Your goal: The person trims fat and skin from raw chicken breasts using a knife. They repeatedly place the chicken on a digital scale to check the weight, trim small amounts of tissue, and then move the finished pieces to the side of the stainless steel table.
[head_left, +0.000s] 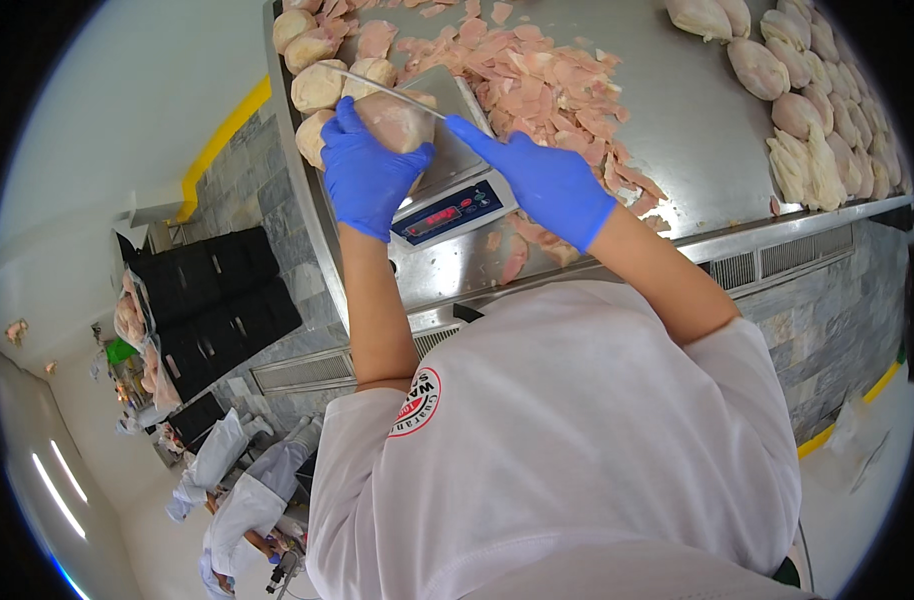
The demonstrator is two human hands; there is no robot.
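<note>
My left hand, in a blue glove, grips a rounded pale pink piece of meat, with the thumb on its near side and fingers at its left. The piece is at the digital scale; whether it rests on the plate or is held just above, I cannot tell. My right hand, also gloved in blue, is closed round a knife. Its thin blade points up and left across the far part of the meat, and its handle is hidden in my fist. Red digits glow on the scale's front panel.
Thin pink meat trimmings lie heaped beyond and right of the scale. Rounded meat pieces line the table's left edge; several rows of pale ones fill the right end. Black crates and co-workers are at lower left.
</note>
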